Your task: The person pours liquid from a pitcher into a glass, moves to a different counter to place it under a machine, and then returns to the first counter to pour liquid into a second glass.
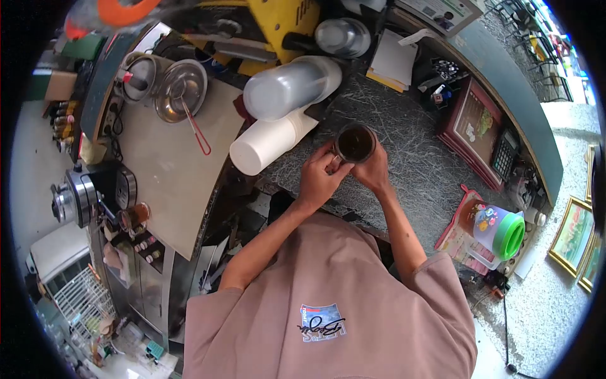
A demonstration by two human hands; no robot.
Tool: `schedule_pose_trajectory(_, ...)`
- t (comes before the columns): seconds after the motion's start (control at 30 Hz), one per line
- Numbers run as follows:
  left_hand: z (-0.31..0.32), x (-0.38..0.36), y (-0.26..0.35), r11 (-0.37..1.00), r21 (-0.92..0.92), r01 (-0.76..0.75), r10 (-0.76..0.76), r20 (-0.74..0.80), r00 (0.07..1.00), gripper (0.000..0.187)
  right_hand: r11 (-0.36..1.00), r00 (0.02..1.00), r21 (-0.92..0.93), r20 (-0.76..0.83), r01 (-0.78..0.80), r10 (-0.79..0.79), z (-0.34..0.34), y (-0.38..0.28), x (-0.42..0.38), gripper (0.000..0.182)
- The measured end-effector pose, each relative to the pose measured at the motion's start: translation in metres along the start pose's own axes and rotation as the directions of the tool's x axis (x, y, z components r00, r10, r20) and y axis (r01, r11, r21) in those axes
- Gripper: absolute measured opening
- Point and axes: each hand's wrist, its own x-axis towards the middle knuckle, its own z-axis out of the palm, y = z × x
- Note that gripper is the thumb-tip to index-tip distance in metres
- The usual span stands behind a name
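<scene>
Both my hands are around a glass mug (355,144) of dark liquid, above the grey scratched counter (328,170). My left hand (319,178) is closed at the mug's left side, with fingers at what looks like its handle. Against the right side of the mug, my right hand (374,169) curls around the glass; some of its fingers are hidden behind it. Just left of the mug lie a white stack of cups (265,146) and a stack of clear plastic cups (284,88), both on their sides.
A pitcher with a green lid (489,228) stands at right on a pink cloth (449,235). Dark red menus (470,132) and a calculator (506,151) lie by the raised ledge. At left, a metal bowl (180,91) holds a red-handled strainer (197,134); a coffee grinder (82,192) stands below.
</scene>
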Motion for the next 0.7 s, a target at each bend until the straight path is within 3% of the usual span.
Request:
schedule_pose_trajectory(0.1,-0.013,-0.02,-0.003,0.999,-0.051,0.017,-0.02,-0.043,0.999,0.031,0.995,0.999,-0.095,0.039,0.034,-0.03,0.015,0.001,-0.023,0.064)
schedule_pose_trajectory(0.43,-0.086,-0.091,-0.015,0.991,-0.094,0.097,-0.112,-0.171,0.979,0.03,0.98,0.975,-0.101,0.159,0.172,-0.154,0.086,-0.038,-0.067,0.069)
schedule_pose_trajectory(0.5,-0.111,-0.101,-0.01,0.987,-0.089,0.134,-0.151,-0.218,0.964,0.029,0.951,0.935,-0.1,0.237,0.294,-0.264,0.103,-0.058,-0.066,0.069)
schedule_pose_trajectory(0.63,-0.158,-0.127,-0.022,0.981,-0.071,0.178,-0.191,-0.299,0.935,0.027,0.948,0.886,-0.015,0.359,0.318,-0.292,0.149,-0.083,-0.066,0.073)
schedule_pose_trajectory(0.7,-0.179,-0.138,-0.034,0.98,-0.066,0.187,-0.198,-0.369,0.908,0.03,0.914,0.833,-0.013,0.417,0.405,-0.364,0.175,-0.093,-0.063,0.075)
